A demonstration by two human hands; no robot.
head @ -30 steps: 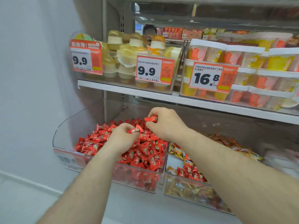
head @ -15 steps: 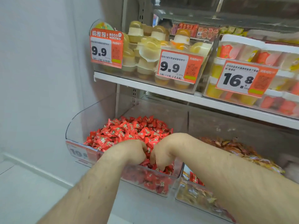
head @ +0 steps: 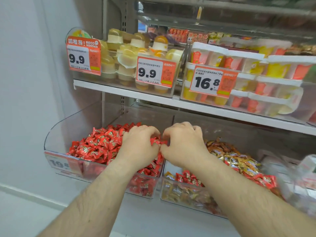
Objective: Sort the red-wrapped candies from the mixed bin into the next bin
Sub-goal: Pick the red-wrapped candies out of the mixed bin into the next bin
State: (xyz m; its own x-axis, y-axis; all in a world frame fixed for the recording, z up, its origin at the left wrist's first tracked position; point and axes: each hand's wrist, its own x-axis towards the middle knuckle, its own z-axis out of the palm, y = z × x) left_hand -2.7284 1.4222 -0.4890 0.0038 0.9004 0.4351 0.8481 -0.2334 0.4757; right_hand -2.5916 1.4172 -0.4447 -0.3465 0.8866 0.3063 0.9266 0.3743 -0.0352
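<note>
A clear left bin (head: 56, 134) is heaped with red-wrapped candies (head: 99, 144). To its right stands the mixed bin (head: 188, 200), filled with gold and orange candies (head: 236, 159) and some red ones (head: 188, 177) near its front. My left hand (head: 140, 146) and my right hand (head: 184, 144) hover side by side over the right part of the red bin, fingers curled down. Red candies (head: 158, 141) are pinched between the fingertips of both hands.
A white shelf (head: 205, 108) runs just above the bins, carrying clear boxes of jelly cups (head: 130, 62) and orange price tags (head: 148, 72). A plain wall (head: 25, 82) lies to the left. Another clear bin (head: 304, 170) sits blurred at the far right.
Both hands rose from the front edge of the red bin to a spot further back over the pile. The camera view shifted slightly, bringing the shelf closer.
</note>
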